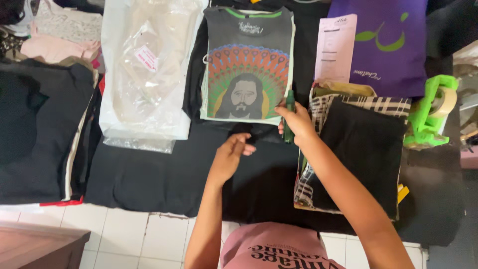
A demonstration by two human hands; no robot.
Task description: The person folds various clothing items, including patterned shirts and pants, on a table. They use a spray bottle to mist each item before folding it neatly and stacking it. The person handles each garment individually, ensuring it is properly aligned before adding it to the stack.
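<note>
Fingers of the right hand (298, 122) are gripping an upright green marker (289, 110) beside the folded printed shirt (247, 65), while the loosely curled, empty left hand (230, 155) is hovering just below it.

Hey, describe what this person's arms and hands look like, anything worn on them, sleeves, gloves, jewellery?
Both arms are bare from the hands up to where they leave the frame; no sleeves reach the forearms. The left hand and right hand have no gloves, and no watch, bracelet or ring is visible. The only clothing in view is a pink top with dark lettering at the bottom edge.
</note>
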